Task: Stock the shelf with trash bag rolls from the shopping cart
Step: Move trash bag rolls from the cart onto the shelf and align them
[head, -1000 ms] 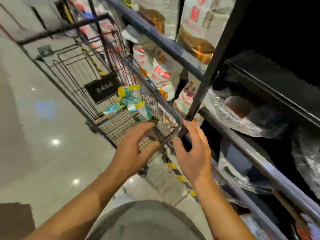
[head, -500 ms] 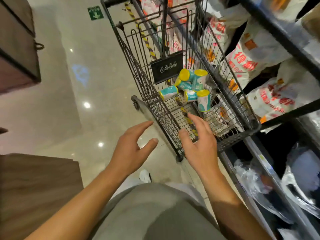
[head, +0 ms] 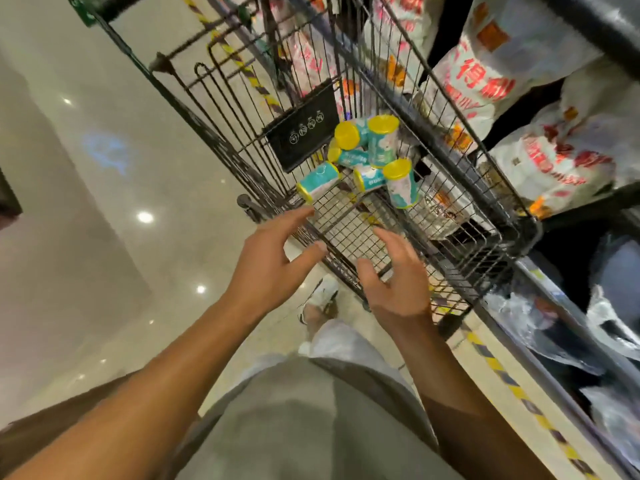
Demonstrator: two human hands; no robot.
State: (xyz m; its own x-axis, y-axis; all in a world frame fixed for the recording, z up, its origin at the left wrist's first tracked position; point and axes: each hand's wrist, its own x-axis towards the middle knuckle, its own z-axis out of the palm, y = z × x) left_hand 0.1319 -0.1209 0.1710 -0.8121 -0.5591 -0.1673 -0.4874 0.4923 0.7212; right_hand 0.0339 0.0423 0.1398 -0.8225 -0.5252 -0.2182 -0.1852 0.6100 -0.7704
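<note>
Several teal and white trash bag rolls point(head: 367, 157) with yellow caps lie in a loose pile on the wire floor of the dark shopping cart point(head: 491, 237), toward its far end. My left hand point(head: 270, 265) hovers over the cart's near left rim, fingers spread and empty. Beside it, my right hand point(head: 394, 282) is inside the cart's near end above the wire floor, fingers apart and holding nothing. Both hands are a short way from the rolls and touch none. The dark metal shelf point(head: 588, 19) runs along the right of the cart.
White bags with red print point(head: 485, 74) fill the upper shelf levels on the right. Clear plastic packs point(head: 609, 327) lie on the lower level. A black sign plate point(head: 304, 133) hangs inside the cart. Yellow and black floor tape point(head: 512, 386) borders the shelf. Glossy floor lies left.
My view swung from the shelf down to the cart. Both hands left the cart's corner, opened and moved forward toward the rolls, the right one now inside the basket.
</note>
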